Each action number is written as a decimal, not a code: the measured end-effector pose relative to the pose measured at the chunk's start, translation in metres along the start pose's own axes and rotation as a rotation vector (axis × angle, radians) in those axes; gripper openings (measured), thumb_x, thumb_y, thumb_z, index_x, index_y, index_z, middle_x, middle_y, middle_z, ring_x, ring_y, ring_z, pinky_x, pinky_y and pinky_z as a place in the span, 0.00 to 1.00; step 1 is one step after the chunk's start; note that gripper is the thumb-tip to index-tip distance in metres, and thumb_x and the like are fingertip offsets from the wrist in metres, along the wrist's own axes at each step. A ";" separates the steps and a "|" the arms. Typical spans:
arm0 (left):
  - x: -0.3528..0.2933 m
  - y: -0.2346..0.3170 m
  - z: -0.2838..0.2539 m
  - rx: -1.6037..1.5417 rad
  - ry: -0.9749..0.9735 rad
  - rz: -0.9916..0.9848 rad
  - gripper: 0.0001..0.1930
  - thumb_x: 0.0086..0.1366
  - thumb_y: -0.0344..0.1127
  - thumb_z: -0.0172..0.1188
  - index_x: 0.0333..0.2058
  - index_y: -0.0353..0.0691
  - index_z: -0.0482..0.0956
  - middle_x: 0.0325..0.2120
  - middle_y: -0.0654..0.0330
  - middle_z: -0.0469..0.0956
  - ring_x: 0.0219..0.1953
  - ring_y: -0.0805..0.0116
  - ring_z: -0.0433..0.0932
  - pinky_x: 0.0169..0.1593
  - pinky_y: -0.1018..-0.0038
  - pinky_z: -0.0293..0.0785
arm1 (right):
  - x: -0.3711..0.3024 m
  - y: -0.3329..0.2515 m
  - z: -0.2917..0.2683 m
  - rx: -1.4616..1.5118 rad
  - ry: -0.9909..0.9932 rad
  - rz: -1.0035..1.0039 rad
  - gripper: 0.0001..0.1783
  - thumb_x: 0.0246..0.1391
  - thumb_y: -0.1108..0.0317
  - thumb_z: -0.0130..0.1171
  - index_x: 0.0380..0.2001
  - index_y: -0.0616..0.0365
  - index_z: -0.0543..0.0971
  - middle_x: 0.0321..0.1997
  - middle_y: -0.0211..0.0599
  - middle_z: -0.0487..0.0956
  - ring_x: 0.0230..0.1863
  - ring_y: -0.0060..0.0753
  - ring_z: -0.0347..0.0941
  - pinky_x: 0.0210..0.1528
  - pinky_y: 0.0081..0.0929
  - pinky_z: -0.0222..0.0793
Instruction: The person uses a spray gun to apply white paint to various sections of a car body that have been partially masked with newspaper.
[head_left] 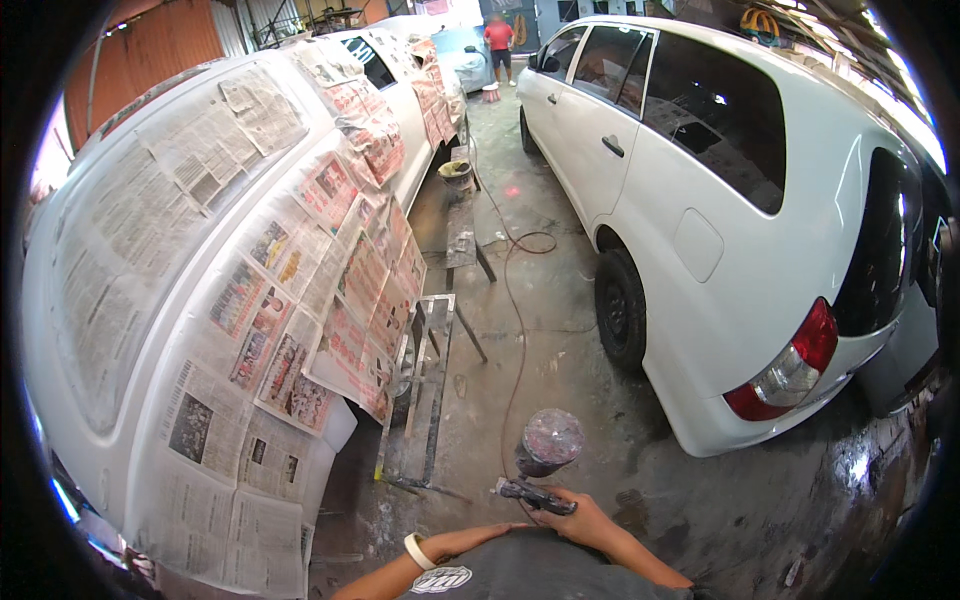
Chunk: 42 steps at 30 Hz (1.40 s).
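Observation:
In front of my body, my right hand (575, 513) is wrapped round a black hand-held tool (537, 496) with a pale tip pointing left; its exact kind is unclear. My left hand (485, 540), below a white wristband, reaches across with fingers stretched toward the right hand. Its fingertips come close to the right hand, and I cannot tell whether they touch it. A thin reddish-brown hose (512, 390) runs along the floor and passes behind the tool; whether it joins the tool is hidden. Just beyond stands a paint-stained round bucket (552, 440).
At left stands a white vehicle (190, 330) masked with newspaper (270, 300). A white van-like car (665, 200) stands at right. Between them are a metal-framed bench (440, 390), a narrow trestle (462, 225) and a small tub (455, 175). A person in red (498, 38) stands far back.

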<state>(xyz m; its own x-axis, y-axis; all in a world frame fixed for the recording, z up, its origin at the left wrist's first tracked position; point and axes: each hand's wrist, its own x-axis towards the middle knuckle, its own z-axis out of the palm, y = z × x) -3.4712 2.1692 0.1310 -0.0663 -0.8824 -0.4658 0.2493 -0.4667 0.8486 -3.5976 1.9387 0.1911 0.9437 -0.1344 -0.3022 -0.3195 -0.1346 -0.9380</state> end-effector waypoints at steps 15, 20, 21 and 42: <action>-0.042 0.037 0.053 -0.195 0.365 -0.090 0.34 0.77 0.53 0.31 0.71 0.37 0.41 0.73 0.54 0.40 0.74 0.62 0.40 0.73 0.69 0.37 | 0.057 0.023 -0.034 0.030 -0.099 -0.270 0.24 0.55 0.64 0.65 0.55 0.57 0.75 0.47 0.49 0.82 0.47 0.43 0.81 0.49 0.33 0.73; -0.044 0.039 0.054 -0.157 0.579 -0.131 0.38 0.74 0.48 0.47 0.71 0.35 0.39 0.70 0.48 0.50 0.71 0.59 0.53 0.71 0.67 0.48 | 0.063 0.008 -0.026 -0.076 -0.093 -0.370 0.28 0.55 0.66 0.65 0.59 0.56 0.73 0.54 0.47 0.78 0.49 0.43 0.78 0.49 0.34 0.73; -0.035 0.047 0.052 -0.267 0.640 -0.003 0.40 0.73 0.47 0.50 0.71 0.34 0.38 0.69 0.48 0.53 0.69 0.60 0.56 0.70 0.68 0.51 | 0.065 0.010 -0.022 -0.109 -0.075 -0.397 0.28 0.55 0.66 0.65 0.59 0.56 0.72 0.54 0.47 0.77 0.50 0.45 0.77 0.49 0.35 0.73; 0.041 0.088 0.038 -0.905 1.148 0.610 0.06 0.65 0.31 0.61 0.39 0.39 0.75 0.32 0.59 0.80 0.40 0.60 0.83 0.44 0.64 0.77 | 0.044 0.030 -0.013 -0.412 -0.095 -0.328 0.29 0.61 0.53 0.56 0.60 0.55 0.65 0.55 0.51 0.71 0.48 0.61 0.75 0.47 0.48 0.72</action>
<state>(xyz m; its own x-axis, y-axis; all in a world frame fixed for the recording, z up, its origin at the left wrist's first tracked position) -3.4882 2.0897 0.1965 0.8860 -0.2070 -0.4150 0.4613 0.4854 0.7427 -3.5671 1.9155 0.1519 0.9971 0.0664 -0.0366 0.0043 -0.5314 -0.8471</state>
